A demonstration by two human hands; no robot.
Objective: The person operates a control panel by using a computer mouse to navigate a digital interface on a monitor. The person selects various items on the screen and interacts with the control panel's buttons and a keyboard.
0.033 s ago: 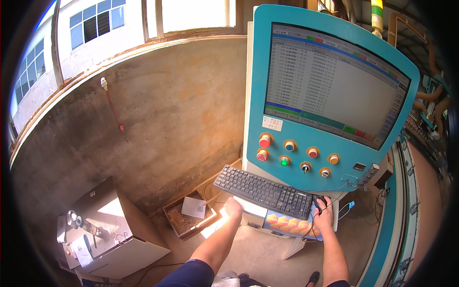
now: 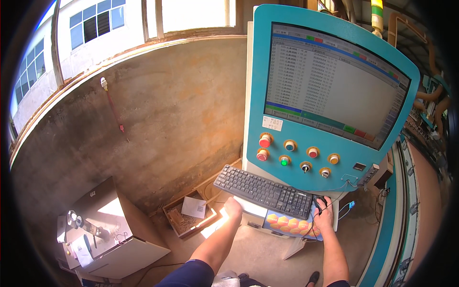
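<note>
On the right end of the keyboard shelf, my right hand (image 2: 324,217) lies over a black computer mouse (image 2: 320,203), fingers curved round it. A thin cable loops across that hand. At the shelf's left end is my left hand (image 2: 233,208), its back toward me; its fingers are hidden, so its grip does not show. Just beyond it slants a black keyboard (image 2: 265,191), which neither hand types on. Above the keyboard stands a teal control cabinet (image 2: 258,71) with a lit screen (image 2: 334,81) showing rows of a list.
Red, green, blue and yellow buttons and knobs (image 2: 305,167) sit under the screen. A honeycomb-patterned mouse pad (image 2: 292,224) lies below the keyboard. On the floor at left are a wooden crate (image 2: 181,233) of scraps and a pale box-like cabinet (image 2: 138,258). Machinery (image 2: 406,201) runs along the right.
</note>
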